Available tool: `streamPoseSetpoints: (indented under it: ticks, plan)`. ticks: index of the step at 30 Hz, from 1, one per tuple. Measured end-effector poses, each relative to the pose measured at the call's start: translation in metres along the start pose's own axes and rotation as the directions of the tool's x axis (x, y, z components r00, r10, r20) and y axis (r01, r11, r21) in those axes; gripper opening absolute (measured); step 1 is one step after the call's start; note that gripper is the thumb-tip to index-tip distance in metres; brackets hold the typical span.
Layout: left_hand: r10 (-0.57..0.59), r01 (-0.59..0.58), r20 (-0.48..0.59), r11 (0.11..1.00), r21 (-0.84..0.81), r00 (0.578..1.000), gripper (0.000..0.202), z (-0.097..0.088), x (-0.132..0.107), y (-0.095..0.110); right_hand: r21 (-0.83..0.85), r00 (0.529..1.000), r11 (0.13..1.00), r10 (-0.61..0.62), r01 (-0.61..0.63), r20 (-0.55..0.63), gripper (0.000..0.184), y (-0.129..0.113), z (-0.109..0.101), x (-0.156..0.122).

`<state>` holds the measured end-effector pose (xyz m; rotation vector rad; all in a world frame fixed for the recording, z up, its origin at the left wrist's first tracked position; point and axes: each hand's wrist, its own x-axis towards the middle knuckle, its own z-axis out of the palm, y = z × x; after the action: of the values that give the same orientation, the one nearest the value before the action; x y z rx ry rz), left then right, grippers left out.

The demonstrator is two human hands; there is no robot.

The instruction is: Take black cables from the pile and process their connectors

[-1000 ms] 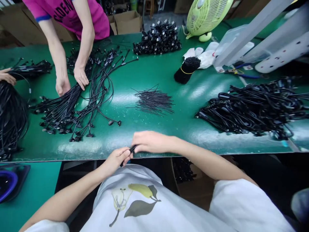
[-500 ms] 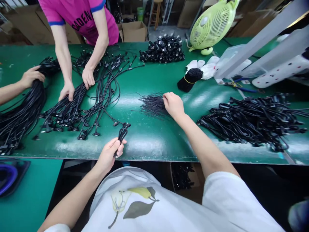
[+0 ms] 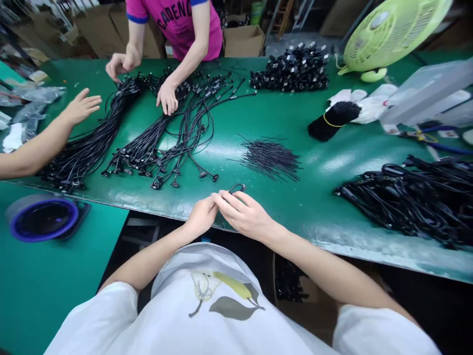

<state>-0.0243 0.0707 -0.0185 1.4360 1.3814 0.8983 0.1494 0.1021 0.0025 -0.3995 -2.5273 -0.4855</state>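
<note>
The right hand curls closed around a black cable loop at the front edge of the green table — the left hand closes against it. Held near the body, the loop stays apart from the fanned black cables.

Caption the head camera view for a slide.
Left hand and right hand meet on a black cable loop at a green workbench.

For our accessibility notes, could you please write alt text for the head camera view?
A person's left hand and right hand meet at the edge of a green workbench, the right holding a black cable loop. Piles of black cables lie on the bench near a co-worker's hand.
</note>
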Motion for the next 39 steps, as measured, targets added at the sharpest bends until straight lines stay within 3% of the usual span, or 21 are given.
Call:
streamPoseSetpoints:
  ticks: [2, 7, 11, 16, 17, 19, 21, 23, 24, 26, 28, 29, 30, 33, 36, 38, 39]
  plan:
    - [-0.026, 0.024, 0.094, 0.999, 0.027, 0.995, 0.024, -0.007, -0.005, -0.003, -0.042, 0.982, 0.982, -0.179, 0.182, 0.059, 0.025, 0.006, -0.005, 0.008]
    - [-0.162, 0.239, 0.281, 0.933, -0.269, 0.946, 0.029, -0.016, -0.014, -0.005, -0.077, 0.896, 0.916, -0.363, 0.393, 0.254, 0.021, 0.005, -0.016, 0.025]
    - [-0.205, 0.327, 0.328, 0.865, -0.38, 0.922, 0.031, -0.018, -0.015, -0.003, -0.122, 0.858, 0.88, -0.405, 0.46, 0.316, 0.022, 0.0, -0.024, 0.037]
    - [-0.226, 0.311, 0.273, 0.893, -0.326, 0.935, 0.01, -0.016, -0.021, 0.007, -0.15, 0.842, 0.872, -0.385, 0.466, 0.378, 0.024, -0.003, -0.022, 0.042]
    - [-0.211, 0.288, 0.254, 0.903, -0.32, 0.944, 0.005, -0.015, -0.022, 0.009, -0.148, 0.856, 0.891, -0.348, 0.429, 0.383, 0.024, -0.002, -0.018, 0.042]
    - [-0.195, 0.253, 0.199, 0.907, -0.335, 0.961, 0.025, -0.012, -0.021, 0.013, -0.119, 0.897, 0.952, -0.218, 0.282, 0.385, 0.022, 0.001, -0.008, 0.042]
    - [-0.199, 0.223, 0.103, 0.891, -0.395, 0.975, 0.04, -0.01, -0.013, 0.015, -0.041, 0.931, 0.998, -0.028, 0.046, 0.364, 0.018, 0.005, 0.004, 0.045]
    - [-0.182, 0.149, -0.019, 0.857, -0.493, 0.983, 0.036, -0.011, -0.001, 0.015, 0.089, 0.924, 0.963, 0.216, -0.255, 0.316, 0.017, 0.005, 0.014, 0.049]
    - [-0.16, 0.101, -0.063, 0.834, -0.542, 0.985, 0.035, -0.013, 0.004, 0.015, 0.187, 0.894, 0.896, 0.342, -0.404, 0.291, 0.019, 0.004, 0.019, 0.05]
    - [-0.091, -0.001, -0.125, 0.804, -0.594, 0.988, 0.051, -0.02, 0.011, 0.017, 0.43, 0.791, 0.665, 0.537, -0.611, 0.294, 0.026, 0.0, 0.026, 0.051]
    - [-0.001, -0.088, -0.165, 0.843, -0.53, 0.986, 0.061, -0.029, 0.009, 0.019, 0.605, 0.712, 0.426, 0.595, -0.672, 0.372, 0.032, -0.002, 0.03, 0.048]
    - [0.059, -0.129, -0.165, 0.884, -0.449, 0.984, 0.06, -0.032, 0.005, 0.02, 0.634, 0.692, 0.365, 0.601, -0.682, 0.4, 0.034, -0.001, 0.031, 0.046]
    - [0.116, -0.161, -0.146, 0.921, -0.355, 0.983, 0.058, -0.035, 0.001, 0.02, 0.628, 0.681, 0.356, 0.61, -0.692, 0.404, 0.034, 0.001, 0.03, 0.043]
    - [0.124, -0.121, 0.002, 0.975, -0.187, 0.992, 0.06, -0.034, -0.004, 0.012, 0.493, 0.701, 0.534, 0.665, -0.687, 0.257, 0.029, 0.009, 0.023, 0.038]
    - [-0.021, 0.028, 0.024, 0.938, -0.346, 0.999, 0.072, -0.03, 0.005, 0.003, 0.342, 0.833, 0.767, 0.543, -0.543, 0.106, 0.025, 0.004, 0.014, 0.039]
    - [-0.043, 0.038, 0.0, 0.877, -0.479, 0.999, 0.076, -0.032, 0.011, 0.002, 0.277, 0.909, 0.866, 0.407, -0.415, 0.088, 0.025, -0.005, 0.011, 0.04]
    - [-0.028, 0.016, -0.016, 0.856, -0.516, 0.999, 0.076, -0.035, 0.012, 0.004, 0.25, 0.925, 0.891, 0.368, -0.379, 0.093, 0.025, -0.008, 0.011, 0.039]
